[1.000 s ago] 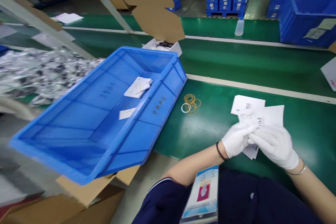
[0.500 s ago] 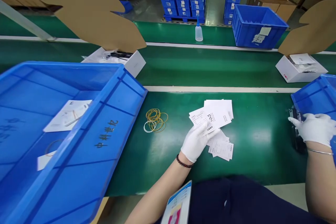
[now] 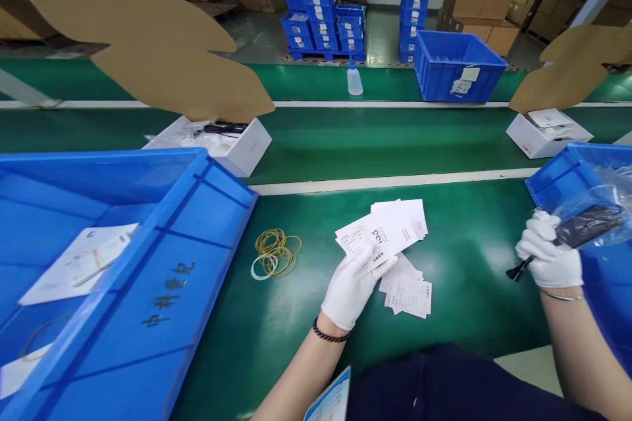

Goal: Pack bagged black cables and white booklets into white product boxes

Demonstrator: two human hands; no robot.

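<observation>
My left hand (image 3: 348,286), in a white glove, is closed on a fan of white printed cards (image 3: 363,233) above the green table. More white cards (image 3: 412,296) lie loosely stacked just below them. At the right, my gloved right hand (image 3: 550,253) is wrapped round a dark, long item (image 3: 590,225) in a clear plastic bag. A short black end sticks out on the left side of my fist. What exactly the item is, I cannot make out. A pile of yellow rubber bands (image 3: 280,248) lies left of the cards, with a white ring (image 3: 264,268) beside it.
A large blue bin (image 3: 197,276) on the left holds papers. Another blue bin (image 3: 553,177) stands under my right hand. Two open white boxes (image 3: 249,148) (image 3: 533,138) with brown cardboard flaps sit farther back, near a squeeze bottle (image 3: 354,81) and a blue crate (image 3: 457,75).
My right hand has come up and leftwards, now gripping the bagged dark item. My left hand still holds the cards. The whole view has tilted upward.
</observation>
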